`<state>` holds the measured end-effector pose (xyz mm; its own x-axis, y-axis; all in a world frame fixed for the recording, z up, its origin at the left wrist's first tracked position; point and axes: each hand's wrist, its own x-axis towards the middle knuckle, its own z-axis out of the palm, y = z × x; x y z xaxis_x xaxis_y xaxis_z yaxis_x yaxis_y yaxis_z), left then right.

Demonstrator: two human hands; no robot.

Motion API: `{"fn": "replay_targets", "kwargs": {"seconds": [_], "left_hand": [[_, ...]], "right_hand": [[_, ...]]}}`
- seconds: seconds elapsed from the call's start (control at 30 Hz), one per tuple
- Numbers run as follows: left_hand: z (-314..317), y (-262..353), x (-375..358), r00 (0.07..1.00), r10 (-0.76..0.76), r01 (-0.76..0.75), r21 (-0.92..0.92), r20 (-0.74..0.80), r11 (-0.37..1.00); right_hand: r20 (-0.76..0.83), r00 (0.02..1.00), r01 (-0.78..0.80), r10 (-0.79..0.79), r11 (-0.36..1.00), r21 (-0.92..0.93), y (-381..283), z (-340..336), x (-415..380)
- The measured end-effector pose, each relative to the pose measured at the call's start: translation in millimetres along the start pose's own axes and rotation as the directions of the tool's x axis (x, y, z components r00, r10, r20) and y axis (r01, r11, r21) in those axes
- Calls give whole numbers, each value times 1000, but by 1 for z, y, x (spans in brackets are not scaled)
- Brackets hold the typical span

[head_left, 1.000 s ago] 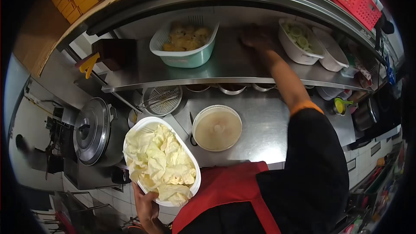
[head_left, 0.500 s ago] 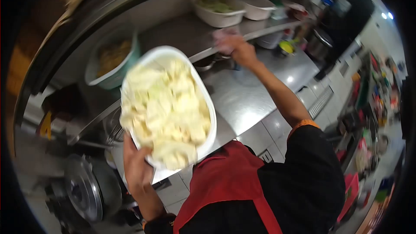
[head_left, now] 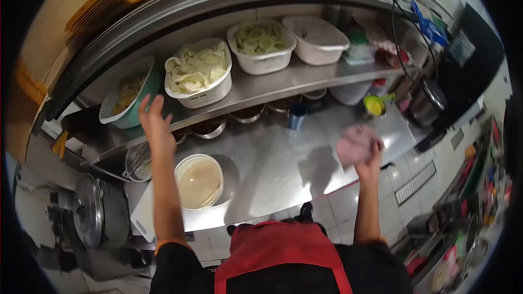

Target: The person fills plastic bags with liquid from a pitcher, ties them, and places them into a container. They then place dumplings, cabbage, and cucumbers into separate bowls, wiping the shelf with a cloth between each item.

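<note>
My left hand [head_left: 158,125] is raised with its fingers apart, holding nothing, just left of a white basket [head_left: 204,97] of cut cabbage on the steel shelf [head_left: 245,92]. In my right hand [head_left: 370,163] is a crumpled pink cloth [head_left: 355,146], held over the right part of the steel counter [head_left: 267,177]. Below the shelf, a round white tub [head_left: 200,181] with a pale beige surface inside stands on the counter, right of my left forearm.
Along the shelf stand a teal basket [head_left: 133,111], a white basket of green slices [head_left: 264,64] and another white basket [head_left: 318,49]. A blue cup [head_left: 297,116] and a yellow-green ladle [head_left: 374,105] are under it. A large lidded pot [head_left: 90,209] is at the left.
The cabbage basket has gone from my left hand onto the shelf, and that hand has opened. My right hand has moved right and down from the shelf edge with the cloth.
</note>
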<state>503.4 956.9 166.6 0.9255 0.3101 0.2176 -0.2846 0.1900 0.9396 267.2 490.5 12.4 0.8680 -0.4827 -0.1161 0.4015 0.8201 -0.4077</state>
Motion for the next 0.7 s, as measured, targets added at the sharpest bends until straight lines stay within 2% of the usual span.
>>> {"fn": "replay_targets", "kwargs": {"seconds": [0.03, 0.07, 0.1, 0.13, 0.17, 0.2, 0.23, 0.3, 0.33, 0.37, 0.4, 0.43, 0.47, 0.5, 0.53, 0.57, 0.6, 0.63, 0.67, 0.7], "left_hand": [[28, -4, -49, 956, 232, -221, 81, -180, 972], [64, -16, -96, 978, 182, -197, -158, -104, 968], [113, -10, -136, 996, -48, 64, -200, 80, 978], [150, -18, -142, 872, -322, 450, -345, 368, 824], [187, -19, -125, 716, -495, 673, -298, 492, 677], [230, -15, -105, 639, -660, 769, -336, 395, 544], [254, -11, -72, 472, -762, 877, -326, 444, 353], [287, -41, -25, 489, -784, 830, -481, 383, 283], [294, -58, -1, 507, -782, 812, -504, 362, 293], [296, -77, 19, 478, -801, 823, -502, 361, 266], [292, -89, 21, 442, -822, 837, -494, 359, 235], [296, -53, -8, 468, -863, 764, -578, 191, 287], [291, -44, -29, 517, -830, 777, -522, 210, 352], [283, -35, -48, 565, -791, 782, -459, 236, 422], [270, -16, -73, 605, -744, 767, -458, 285, 448], [250, 2, -100, 637, -695, 755, -455, 334, 473], [222, 11, -119, 617, -681, 775, -456, 394, 437], [195, 35, -150, 615, -669, 780, -448, 418, 437], [173, 65, -186, 667, -633, 742, -264, 393, 617], [132, 72, -194, 517, -741, 856, -267, 430, 442]], "right_hand": [[34, 997, 73, -71, 995, -60, -15, -12, -9], [1, 996, 95, -95, 995, -28, -30, -34, -10], [-69, 994, 90, -88, 995, 36, -42, -36, -11], [-147, 986, 88, -74, 992, 93, -50, -31, -12], [-147, 988, 55, -45, 996, 69, -59, -30, -8], [-197, 980, 50, -38, 997, 57, -68, -30, -4], [-240, 970, 45, -32, 998, 52, -74, -29, 1], [-204, 979, 14, 1, 997, 72, -86, -11, -1], [-197, 959, 204, -202, 979, -12, -86, 1, -6], [-181, 899, 388, -398, 917, -91, -81, 5, -14], [-183, 773, 572, -607, 793, -209, -71, 4, -17], [-188, 784, 555, -591, 804, -214, -61, -2, -19], [-134, 572, 698, -809, 566, -439, -47, -7, -16], [-16, 318, 744, -948, 260, -615, -32, -6, -13], [-24, 327, 740, -945, 272, -615, -22, 6, -9], [195, 94, 533, -976, -116, -838, -11, 23, -6], [470, -54, 189, -881, -471, -862, -3, 33, -5], [466, -54, 189, -883, -467, -864, 4, 28, 0], [603, -124, 37, -788, -611, -790, 14, 14, 16], [731, -163, -126, -662, -721, -681, 27, -1, 33]]}}
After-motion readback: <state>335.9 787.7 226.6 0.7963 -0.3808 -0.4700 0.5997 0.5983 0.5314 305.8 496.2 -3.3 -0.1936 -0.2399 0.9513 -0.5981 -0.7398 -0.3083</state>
